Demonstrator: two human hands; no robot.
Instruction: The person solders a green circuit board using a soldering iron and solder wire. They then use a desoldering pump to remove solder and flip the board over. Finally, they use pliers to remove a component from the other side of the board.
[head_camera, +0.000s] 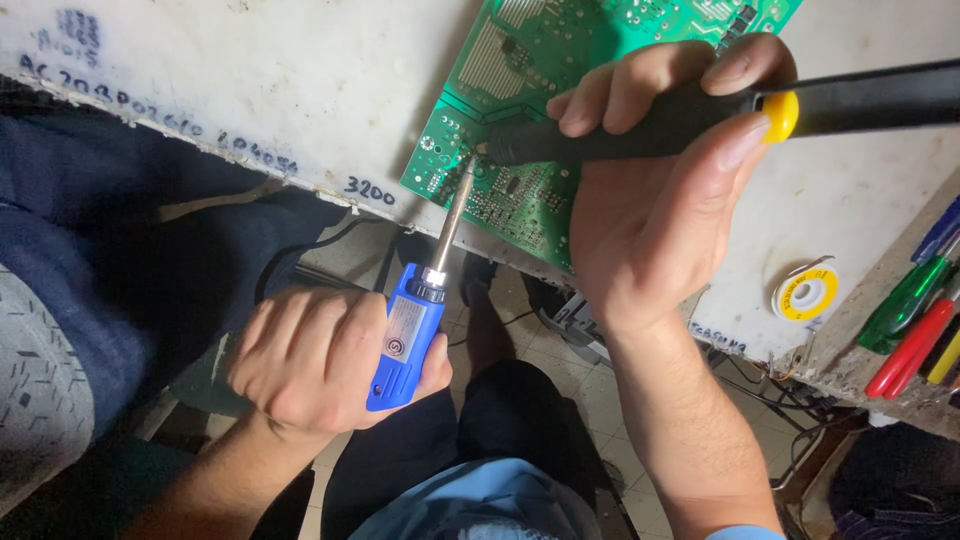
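Observation:
A green circuit board (520, 60) lies on a white worktop (280, 80), its corner hanging over the front edge. My left hand (320, 365) grips a blue-handled soldering iron (408, 335); its metal tip points up and touches the board near the lower left corner. My right hand (650, 190) holds a black tool with a yellow collar (700, 115), lying across the board, its dark tip meeting the iron's tip.
A yellow spool of solder wick (806, 294) rests on the worktop at the right. Several screwdrivers with green, red and yellow handles (915, 320) lie at the right edge. Below are my legs, a tiled floor (570, 390) and loose cables.

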